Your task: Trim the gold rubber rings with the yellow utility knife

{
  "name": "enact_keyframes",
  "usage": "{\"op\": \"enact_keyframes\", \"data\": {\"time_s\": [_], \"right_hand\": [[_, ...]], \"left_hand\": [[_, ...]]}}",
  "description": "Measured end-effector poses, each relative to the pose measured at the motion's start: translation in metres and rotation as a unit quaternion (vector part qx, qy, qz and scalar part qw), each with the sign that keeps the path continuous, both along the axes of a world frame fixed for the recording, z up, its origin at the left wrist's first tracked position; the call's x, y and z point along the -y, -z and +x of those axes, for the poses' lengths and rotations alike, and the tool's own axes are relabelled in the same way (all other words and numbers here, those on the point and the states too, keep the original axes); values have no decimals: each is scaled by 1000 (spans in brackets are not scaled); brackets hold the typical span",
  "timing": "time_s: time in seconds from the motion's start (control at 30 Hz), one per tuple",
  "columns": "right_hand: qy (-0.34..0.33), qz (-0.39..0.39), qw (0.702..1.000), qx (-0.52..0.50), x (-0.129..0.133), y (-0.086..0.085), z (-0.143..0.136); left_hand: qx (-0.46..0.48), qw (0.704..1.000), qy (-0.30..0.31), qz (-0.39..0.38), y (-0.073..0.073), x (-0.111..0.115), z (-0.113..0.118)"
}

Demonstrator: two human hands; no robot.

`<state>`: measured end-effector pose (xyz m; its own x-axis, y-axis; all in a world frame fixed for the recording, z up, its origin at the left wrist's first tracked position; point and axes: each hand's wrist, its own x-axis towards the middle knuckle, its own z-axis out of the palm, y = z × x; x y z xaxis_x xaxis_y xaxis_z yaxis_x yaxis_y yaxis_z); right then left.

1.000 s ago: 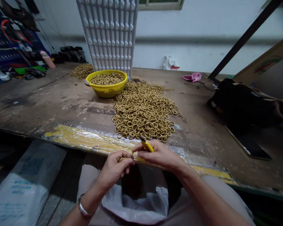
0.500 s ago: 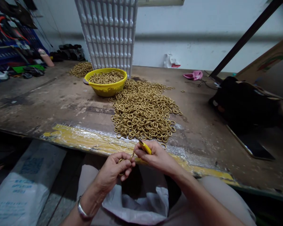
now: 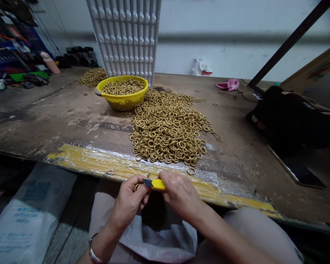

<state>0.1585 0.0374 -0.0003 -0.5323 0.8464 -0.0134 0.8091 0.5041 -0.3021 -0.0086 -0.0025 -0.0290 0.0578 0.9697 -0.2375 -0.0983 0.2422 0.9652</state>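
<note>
My left hand is closed around brass-coloured rings, with part of them hidden by the fingers. In my right hand is a yellow utility knife, its dark blade end pointing left against the left thumb and the rings. Both hands are close together over the table's front edge. Just beyond them spreads a large heap of similar rings, with one loose ring near the right hand. Below the hands an open white plastic bag sits between the knees.
A yellow basin full of rings stands behind the heap, before a tall grey ribbed panel. Another ring pile lies at the back left. At right are a phone and a black bag. A printed sack is at lower left.
My right hand has turned the knife from pointing up and away to lying level, its blade end now at the rings in my left hand. The view has shifted slightly.
</note>
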Motion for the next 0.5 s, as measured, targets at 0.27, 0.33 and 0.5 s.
{"op": "enact_keyframes", "data": {"time_s": [0.27, 0.33, 0.5], "right_hand": [[8, -16, 999, 46, -4, -1, -3], [48, -5, 996, 81, -14, -4, 5], [163, 47, 984, 45, -37, -21, 49]], "left_hand": [[-33, 998, 22, 51, -12, 9, 1], [-29, 995, 38, 92, -23, 19, 2], [132, 985, 96, 48, -32, 33, 5]]}}
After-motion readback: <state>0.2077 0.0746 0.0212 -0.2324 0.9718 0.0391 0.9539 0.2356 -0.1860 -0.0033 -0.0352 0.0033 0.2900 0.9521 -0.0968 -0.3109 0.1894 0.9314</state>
